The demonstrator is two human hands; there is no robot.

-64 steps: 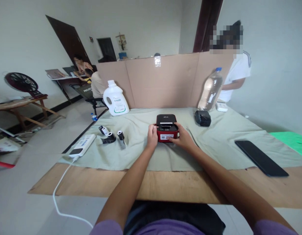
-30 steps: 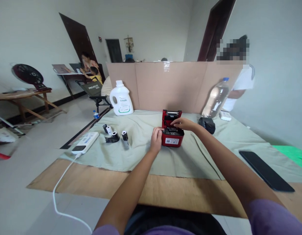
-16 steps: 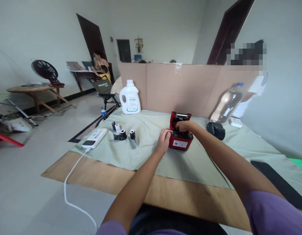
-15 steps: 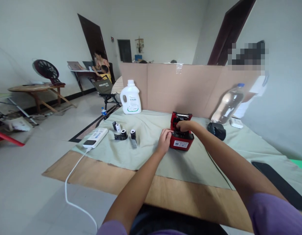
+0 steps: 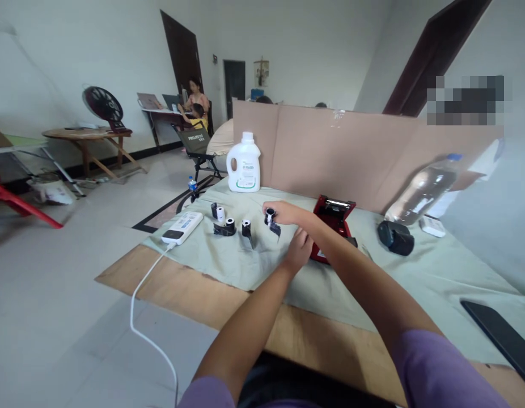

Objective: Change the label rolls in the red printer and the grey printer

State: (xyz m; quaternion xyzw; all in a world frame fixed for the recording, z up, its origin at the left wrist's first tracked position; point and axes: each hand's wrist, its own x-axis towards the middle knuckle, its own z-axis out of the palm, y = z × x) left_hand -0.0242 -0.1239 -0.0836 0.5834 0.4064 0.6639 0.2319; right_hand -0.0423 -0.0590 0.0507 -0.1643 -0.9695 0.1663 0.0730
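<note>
My right hand [image 5: 286,212] is closed on a small paper roll [image 5: 270,214] with a loose dark tail, held just above the cloth. Right of it stands a red receipt printer [image 5: 320,254], its lid raised and partly covered by my right forearm. My left hand [image 5: 300,249] grips the printer's near left side; some of its fingers are hidden. Several more rolls stand to the left: a black-and-white roll [image 5: 246,228], a roll with a dark strip [image 5: 229,225] and a white roll [image 5: 220,213].
A white detergent bottle [image 5: 244,165] stands before a cardboard screen [image 5: 313,150]. At left lies a white power strip [image 5: 183,228] with a cable. To the right are a clear bottle [image 5: 424,190], a black object [image 5: 395,238] and a dark flat slab [image 5: 500,334]. People sit in the background.
My right hand has come out of the open printer and moved left, now with a paper roll in it. The left hand stays at the printer. The view has swung slightly left.
</note>
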